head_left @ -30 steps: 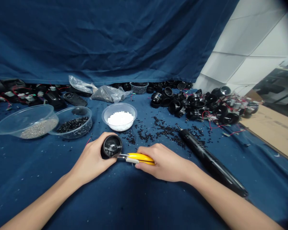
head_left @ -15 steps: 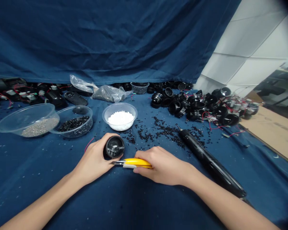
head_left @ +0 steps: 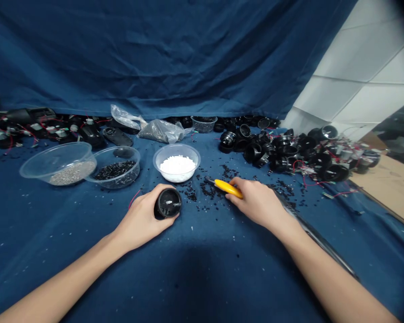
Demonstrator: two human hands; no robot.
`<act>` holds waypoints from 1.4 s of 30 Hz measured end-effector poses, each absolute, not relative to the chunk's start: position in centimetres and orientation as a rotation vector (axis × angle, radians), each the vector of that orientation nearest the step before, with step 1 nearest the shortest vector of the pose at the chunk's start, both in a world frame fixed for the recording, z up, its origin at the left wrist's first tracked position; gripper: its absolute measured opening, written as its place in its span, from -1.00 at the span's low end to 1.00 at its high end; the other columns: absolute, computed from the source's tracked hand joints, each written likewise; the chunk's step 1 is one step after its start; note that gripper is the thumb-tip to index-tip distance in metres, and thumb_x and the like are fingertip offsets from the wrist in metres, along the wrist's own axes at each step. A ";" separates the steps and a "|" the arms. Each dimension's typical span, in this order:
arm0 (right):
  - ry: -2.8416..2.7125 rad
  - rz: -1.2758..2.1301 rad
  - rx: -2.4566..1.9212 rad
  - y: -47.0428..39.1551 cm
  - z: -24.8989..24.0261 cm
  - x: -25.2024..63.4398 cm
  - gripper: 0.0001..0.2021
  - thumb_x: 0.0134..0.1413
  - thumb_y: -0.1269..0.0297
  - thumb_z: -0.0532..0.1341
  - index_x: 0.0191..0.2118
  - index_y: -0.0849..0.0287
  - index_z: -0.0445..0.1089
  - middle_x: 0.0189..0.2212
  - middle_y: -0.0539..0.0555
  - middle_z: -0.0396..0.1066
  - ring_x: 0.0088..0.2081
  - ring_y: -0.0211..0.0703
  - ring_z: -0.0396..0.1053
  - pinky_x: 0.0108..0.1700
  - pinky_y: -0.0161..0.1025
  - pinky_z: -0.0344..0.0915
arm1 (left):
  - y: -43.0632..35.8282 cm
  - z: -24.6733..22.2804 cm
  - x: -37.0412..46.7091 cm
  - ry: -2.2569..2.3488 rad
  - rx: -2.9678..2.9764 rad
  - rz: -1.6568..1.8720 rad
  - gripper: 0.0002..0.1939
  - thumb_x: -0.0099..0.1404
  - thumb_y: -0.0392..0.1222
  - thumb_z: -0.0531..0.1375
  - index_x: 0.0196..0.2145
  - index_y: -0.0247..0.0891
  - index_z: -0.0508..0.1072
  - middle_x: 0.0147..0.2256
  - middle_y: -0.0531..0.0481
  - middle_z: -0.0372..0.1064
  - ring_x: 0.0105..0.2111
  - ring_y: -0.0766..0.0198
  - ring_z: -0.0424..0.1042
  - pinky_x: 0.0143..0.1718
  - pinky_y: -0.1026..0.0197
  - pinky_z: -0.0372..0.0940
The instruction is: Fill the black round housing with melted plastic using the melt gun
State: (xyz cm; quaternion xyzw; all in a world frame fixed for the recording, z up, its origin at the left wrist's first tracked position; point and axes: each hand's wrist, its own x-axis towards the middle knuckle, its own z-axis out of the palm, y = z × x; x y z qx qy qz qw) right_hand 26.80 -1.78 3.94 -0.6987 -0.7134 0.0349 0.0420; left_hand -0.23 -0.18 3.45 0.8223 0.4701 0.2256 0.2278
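My left hand (head_left: 143, 220) is closed around a round black plastic housing (head_left: 169, 203), its open end tilted up toward me. A small pale piece shows inside it, and a red wire (head_left: 134, 197) sticks out behind the hand. My right hand (head_left: 256, 197) grips yellow-handled cutting pliers (head_left: 228, 188), their dark tip pointing left above scattered small black bits (head_left: 208, 190). The pliers are apart from the housing. A black electric screwdriver (head_left: 326, 246) lies mostly hidden beneath my right forearm. Beyond my hands stands a clear bowl (head_left: 158, 166) of small white pieces (head_left: 177, 167).
On the left stand a clear tub of silvery screws (head_left: 72, 172) and a tub of black screws (head_left: 116, 170). Behind are plastic bags (head_left: 163, 131) and black parts with wires (head_left: 54, 128). A heap of black housings (head_left: 283, 148) and cardboard (head_left: 387, 188) lie right.
My right hand has moved the pliers away from the housing, up and to the right, over the black bits. My left hand keeps hold of the housing. The view has shifted slightly left.
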 end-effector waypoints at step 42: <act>-2.501 -0.449 -1.357 -9.8 2.1 41.5 -0.63 0.25 0.47 -0.02 0.10 0.18 0.32 0.08 0.24 0.34 0.04 -0.10 0.38 -0.01 -0.19 0.41 | -1.0 3.4 -0.8 1.202 2.280 0.681 -0.72 0.17 -0.24 0.15 -0.13 -0.14 0.29 -0.24 0.07 0.44 -0.24 0.20 0.43 -0.17 0.24 0.23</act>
